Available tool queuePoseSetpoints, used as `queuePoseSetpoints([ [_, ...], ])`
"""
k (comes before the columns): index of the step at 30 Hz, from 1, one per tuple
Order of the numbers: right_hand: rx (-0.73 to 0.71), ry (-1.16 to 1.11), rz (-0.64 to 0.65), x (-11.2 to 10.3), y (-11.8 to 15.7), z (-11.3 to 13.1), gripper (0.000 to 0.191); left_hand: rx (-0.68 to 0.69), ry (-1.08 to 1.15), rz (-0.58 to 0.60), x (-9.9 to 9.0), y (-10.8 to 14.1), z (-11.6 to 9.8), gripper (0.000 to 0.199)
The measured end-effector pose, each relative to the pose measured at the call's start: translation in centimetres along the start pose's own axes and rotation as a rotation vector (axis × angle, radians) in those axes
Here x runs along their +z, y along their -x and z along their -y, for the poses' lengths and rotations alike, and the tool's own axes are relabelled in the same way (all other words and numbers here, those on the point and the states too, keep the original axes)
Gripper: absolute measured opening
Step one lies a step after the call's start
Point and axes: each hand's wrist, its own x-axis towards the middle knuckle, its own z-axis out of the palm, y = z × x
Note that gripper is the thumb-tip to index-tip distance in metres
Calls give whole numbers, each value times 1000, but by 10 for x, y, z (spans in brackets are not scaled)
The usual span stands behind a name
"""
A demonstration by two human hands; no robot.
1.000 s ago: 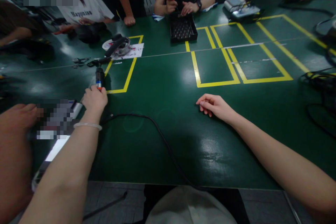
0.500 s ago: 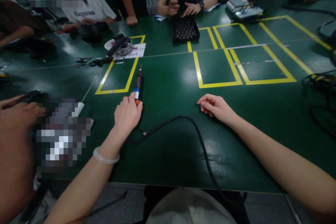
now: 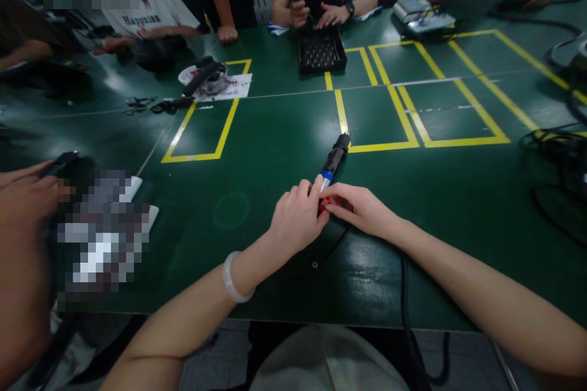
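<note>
A black electric screwdriver (image 3: pixel 335 157) with a blue band and a red-orange rear end lies slanted over the green table, its tip pointing up and to the right. My left hand (image 3: pixel 299 212), with a pale bracelet on the wrist, is closed round its rear part. The fingers of my right hand (image 3: pixel 360 208) pinch the same tool at the red-orange end, touching my left hand. A black cable (image 3: pixel 406 299) runs under my right forearm and over the table's front edge.
Yellow tape outlines (image 3: pixel 385 148) mark the green table (image 3: pixel 257 281). Across it a person's hands work at a black tray (image 3: pixel 322 64). Tape rolls (image 3: pixel 206 78) lie on paper at back left. Another person's hand (image 3: pixel 34 192) is at far left. Cables (image 3: pixel 557 159) lie at right.
My left hand has carried the screwdriver to the right, and the tool now tilts rightward. My right hand has closed on its rear end. The cable has shifted right.
</note>
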Motion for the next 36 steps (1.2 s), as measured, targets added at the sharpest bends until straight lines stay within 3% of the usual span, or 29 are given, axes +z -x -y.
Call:
queuePoseSetpoints([
  [6, 185, -298, 2, 1, -1, -9, 14, 147, 197, 93, -5, 2, 17, 86],
  [10, 287, -446, 14, 4, -2, -13, 18, 203, 281, 109, -3, 3, 30, 89],
  [19, 463, -783, 41, 8, -6, -11, 37, 119, 394, 104, 4, 4, 24, 81],
  [29, 568, -937, -77, 4, -9, -15, 35, -1, 310, 47, 12, -8, 15, 79],
  [36, 501, -928, -87, 1, -7, -18, 35, -20, 245, 32, 9, -10, 13, 78],
])
